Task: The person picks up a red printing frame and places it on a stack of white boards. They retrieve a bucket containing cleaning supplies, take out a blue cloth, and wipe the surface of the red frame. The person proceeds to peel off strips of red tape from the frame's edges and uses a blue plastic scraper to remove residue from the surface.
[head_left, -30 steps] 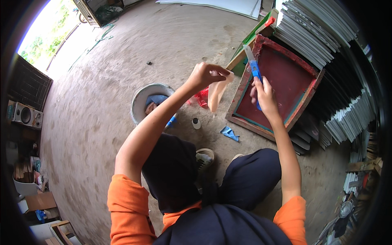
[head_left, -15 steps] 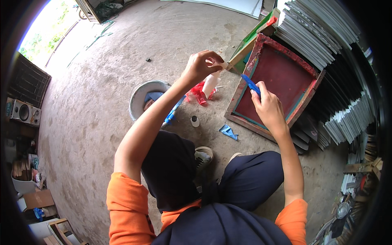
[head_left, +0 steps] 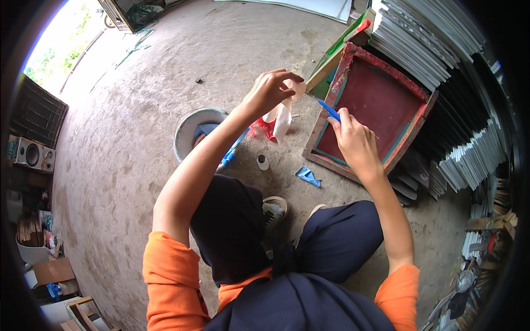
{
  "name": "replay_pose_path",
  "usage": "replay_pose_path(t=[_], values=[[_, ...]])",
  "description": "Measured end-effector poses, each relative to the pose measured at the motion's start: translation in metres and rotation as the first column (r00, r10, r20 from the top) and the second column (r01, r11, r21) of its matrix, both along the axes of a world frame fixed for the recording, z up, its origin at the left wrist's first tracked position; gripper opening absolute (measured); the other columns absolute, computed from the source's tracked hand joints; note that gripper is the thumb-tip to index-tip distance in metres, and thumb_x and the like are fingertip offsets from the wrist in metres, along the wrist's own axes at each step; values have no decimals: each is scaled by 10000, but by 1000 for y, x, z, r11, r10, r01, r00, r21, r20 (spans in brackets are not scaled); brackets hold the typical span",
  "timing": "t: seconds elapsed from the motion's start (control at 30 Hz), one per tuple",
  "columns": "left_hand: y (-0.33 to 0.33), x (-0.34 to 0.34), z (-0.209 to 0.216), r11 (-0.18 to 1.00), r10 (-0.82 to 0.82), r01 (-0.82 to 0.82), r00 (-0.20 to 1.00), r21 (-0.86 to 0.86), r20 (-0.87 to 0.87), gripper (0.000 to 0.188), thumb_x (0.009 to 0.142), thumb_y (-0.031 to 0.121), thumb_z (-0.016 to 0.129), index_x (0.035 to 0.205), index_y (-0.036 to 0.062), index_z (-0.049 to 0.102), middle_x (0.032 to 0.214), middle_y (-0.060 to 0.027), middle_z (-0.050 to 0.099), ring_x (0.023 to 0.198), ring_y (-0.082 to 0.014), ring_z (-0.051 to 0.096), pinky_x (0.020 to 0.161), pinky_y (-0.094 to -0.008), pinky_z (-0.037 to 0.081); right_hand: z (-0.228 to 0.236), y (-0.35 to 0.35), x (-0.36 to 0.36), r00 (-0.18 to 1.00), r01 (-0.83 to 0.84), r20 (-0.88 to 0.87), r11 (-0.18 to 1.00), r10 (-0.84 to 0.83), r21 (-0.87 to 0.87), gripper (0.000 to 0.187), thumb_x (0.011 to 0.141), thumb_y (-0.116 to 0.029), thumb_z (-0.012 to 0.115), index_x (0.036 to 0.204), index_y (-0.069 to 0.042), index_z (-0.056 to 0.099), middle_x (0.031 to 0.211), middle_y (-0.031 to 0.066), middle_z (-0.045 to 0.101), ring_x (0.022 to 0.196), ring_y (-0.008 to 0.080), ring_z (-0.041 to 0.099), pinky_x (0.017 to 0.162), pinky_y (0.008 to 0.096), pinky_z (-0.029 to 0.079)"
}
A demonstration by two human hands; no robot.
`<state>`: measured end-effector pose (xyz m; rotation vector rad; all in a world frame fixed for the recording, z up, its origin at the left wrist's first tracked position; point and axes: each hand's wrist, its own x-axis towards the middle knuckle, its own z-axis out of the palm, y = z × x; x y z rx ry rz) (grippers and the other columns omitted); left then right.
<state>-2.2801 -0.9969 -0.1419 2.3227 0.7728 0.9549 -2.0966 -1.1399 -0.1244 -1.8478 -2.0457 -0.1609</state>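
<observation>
My left hand [head_left: 270, 91] is raised over the floor, with its thumb and fingertips closed on a pale, thin, limp strip [head_left: 283, 120] that hangs down in a curl; I cannot tell whether it is tape or film. In my right hand [head_left: 356, 140] is a slim blue cutter-like tool [head_left: 329, 110], its tip pointing up and left toward the strip. Whether a blade shows is too small to tell. Beyond that hand a wooden screen frame [head_left: 381, 105] with dark red mesh leans at a tilt. Crumpled red scraps [head_left: 259, 128] lie beneath the strip.
A grey bucket [head_left: 181, 132] with cloths inside stands left of the scraps. Nearer me are a small white bottle [head_left: 263, 163] and a blue scrap [head_left: 308, 176]. Stacked white panels [head_left: 425, 41] line the right side. A green-meshed frame [head_left: 337, 55] leans behind the red one.
The right hand and blue tool have shifted slightly left and up, closer to the left hand. The pale strip has swung and curled; the left hand's fingers have moved a little on it.
</observation>
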Motion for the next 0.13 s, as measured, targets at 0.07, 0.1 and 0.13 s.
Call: replay_pose_path(t=[0.07, 0.1, 0.13], values=[[0, 0, -1, 1000, -7, 8, 999, 25, -43, 328, 694, 46, 646, 1014, 118, 633, 937, -85, 613, 757, -171, 634, 653, -282, 512, -4, 3, -2, 999, 8, 33, 1000, -7, -19, 211, 889, -234, 474, 933, -29, 453, 725, 143, 600, 658, 326, 618, 537, 400, 506], [-1, 1, 0, 999, -4, 6, 998, 41, -64, 337, 694, 50, 647, 1024, 117, 629, 936, -87, 614, 767, -178, 638, 652, -283, 512, -6, 4, -2, 999, 18, 48, 999, -16, -32, 210, 888, -236, 476, 939, -33, 453, 733, 141, 603, 653, 332, 617, 537, 404, 508], [-1, 2, 0, 998, 0, 4, 996, 58, -85, 346, 695, 53, 649, 1034, 116, 625, 936, -88, 615, 776, -186, 642, 651, -283, 513, -9, 6, -2, 998, 28, 62, 999, -25, -44, 209, 887, -237, 478, 944, -38, 453, 742, 139, 606, 648, 337, 617, 536, 409, 510]])
